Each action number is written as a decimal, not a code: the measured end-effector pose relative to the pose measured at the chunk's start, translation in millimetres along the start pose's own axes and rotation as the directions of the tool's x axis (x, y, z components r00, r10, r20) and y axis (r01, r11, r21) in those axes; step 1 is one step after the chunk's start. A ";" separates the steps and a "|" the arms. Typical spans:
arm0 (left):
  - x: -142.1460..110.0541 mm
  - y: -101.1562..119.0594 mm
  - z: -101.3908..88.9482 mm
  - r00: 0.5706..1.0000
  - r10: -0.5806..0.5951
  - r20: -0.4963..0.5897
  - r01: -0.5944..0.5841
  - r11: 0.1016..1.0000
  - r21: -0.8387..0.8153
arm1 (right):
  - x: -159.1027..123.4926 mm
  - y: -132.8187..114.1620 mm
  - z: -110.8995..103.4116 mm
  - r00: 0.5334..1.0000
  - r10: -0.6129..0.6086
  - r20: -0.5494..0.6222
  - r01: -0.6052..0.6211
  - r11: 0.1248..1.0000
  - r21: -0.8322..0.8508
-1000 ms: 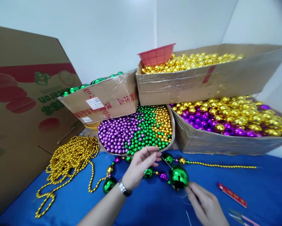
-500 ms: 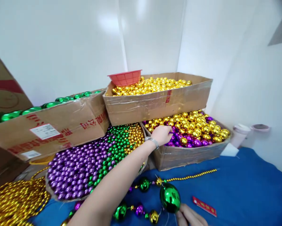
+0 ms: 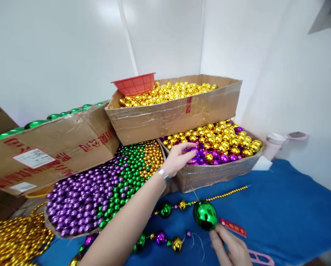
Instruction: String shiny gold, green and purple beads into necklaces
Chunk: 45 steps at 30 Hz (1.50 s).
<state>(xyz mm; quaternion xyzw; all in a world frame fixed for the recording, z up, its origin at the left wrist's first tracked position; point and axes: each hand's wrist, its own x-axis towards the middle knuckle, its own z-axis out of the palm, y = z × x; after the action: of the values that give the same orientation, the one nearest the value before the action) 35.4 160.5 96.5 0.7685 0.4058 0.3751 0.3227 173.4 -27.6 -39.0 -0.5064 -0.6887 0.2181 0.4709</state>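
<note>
My left hand (image 3: 178,159) is at the near left corner of a cardboard box (image 3: 217,175) of gold and purple balls. Its thumb and fingers curl round a shiny purple ball (image 3: 190,151), partly hidden by them. At the bottom right, my right hand (image 3: 230,245) pinches the underside of a large green ball (image 3: 205,215). A thin needle (image 3: 194,193) sticks up from that ball's top. Left of it on the blue cloth lies a bead strand (image 3: 160,238) of green, purple and gold balls, with clear thread (image 3: 202,245) trailing from its end.
Small purple, green and gold beads (image 3: 90,195) fill a tray at left. Behind stand a box of gold balls (image 3: 176,120) with a red basket (image 3: 133,84) and a box of green balls (image 3: 79,146). A red label (image 3: 234,227) and pink-handled item (image 3: 261,258) lie right.
My left hand has drawn back slightly from among the balls, its thumb now showing. My right hand has raised the green ball a little. The view has shifted right and down.
</note>
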 end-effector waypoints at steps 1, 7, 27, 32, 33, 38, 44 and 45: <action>-20.3 1.4 -7.6 0.998 -0.055 -0.001 0.053 0.962 -0.269 | 1.2 -2.1 -1.9 1.000 -0.011 0.016 0.011 1.000 0.015; -123.8 -12.3 -22.2 0.891 -0.452 0.033 0.210 0.347 -0.914 | -2.4 -10.1 6.4 0.988 -0.093 0.119 0.086 0.994 0.063; -173.6 -21.2 -13.2 0.765 -0.639 -0.078 0.049 0.179 -0.983 | -13.8 -13.8 26.9 0.952 -0.133 0.277 0.143 0.990 -0.017; -176.7 -19.3 -12.5 0.790 -0.606 -0.093 0.042 0.205 -0.978 | -12.3 -17.0 27.2 0.952 -0.121 0.281 0.131 0.991 -0.018; -177.4 -18.1 -11.2 0.797 -0.596 -0.095 0.049 0.221 -0.974 | -11.6 -18.1 26.9 0.954 -0.116 0.276 0.127 0.992 -0.021; -183.4 -14.6 2.1 0.833 -0.536 -0.136 0.084 0.365 -0.927 | -8.9 -20.7 26.5 0.962 0.039 0.269 -0.034 0.999 -0.022; -189.3 -19.1 9.8 0.810 -0.550 -0.203 0.082 0.449 -0.890 | -19.4 -1.3 37.7 0.908 0.159 0.388 -0.234 0.960 0.155; -189.6 -19.5 9.1 0.809 -0.549 -0.209 0.084 0.460 -0.884 | -21.8 1.5 39.7 0.908 0.187 0.376 -0.266 0.949 0.171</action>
<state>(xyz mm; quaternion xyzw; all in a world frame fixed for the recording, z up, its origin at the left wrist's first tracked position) -38.3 3.6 16.6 0.3055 0.3780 0.6260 0.6099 140.6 -39.7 -67.8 -0.4807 -0.6702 0.4337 0.3629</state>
